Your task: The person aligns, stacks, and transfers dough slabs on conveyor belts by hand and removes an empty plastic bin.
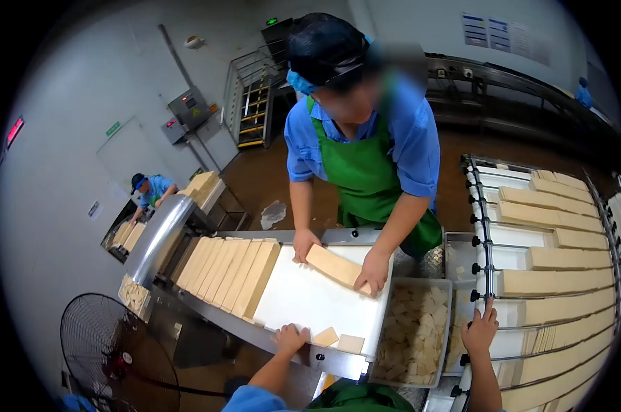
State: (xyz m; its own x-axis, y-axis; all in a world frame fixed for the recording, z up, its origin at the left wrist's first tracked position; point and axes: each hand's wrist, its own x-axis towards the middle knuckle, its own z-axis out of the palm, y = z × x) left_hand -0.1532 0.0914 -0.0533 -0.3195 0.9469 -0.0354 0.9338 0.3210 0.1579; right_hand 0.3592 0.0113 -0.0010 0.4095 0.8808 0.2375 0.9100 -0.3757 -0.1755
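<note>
Two small pale pieces, one skewed (325, 336) and one nearly square (351, 343), lie flat on the white belt (296, 295) at its near corner. Both look smooth, matte and cream-coloured. The wearer's left hand (291, 339) rests at the belt's metal edge (345, 364), just beside the skewed piece, fingers apart and slightly bent. The right hand (480, 331) is at the dark rail (485, 233) of the second conveyor, fingers extended (from here I cannot tell how firmly they touch). Across the belt, a co-worker in a green apron (357, 168) grips a long strip (339, 268) at both ends.

White surface shows between that strip and the row of upright slabs (235, 275); the small pieces sit close to the edge, leaving little margin. Beyond the belt's end, a translucent bin (450, 302) is heaped with pale flat offcuts (413, 336). Slab rows (564, 281) fill lanes on the second conveyor.
</note>
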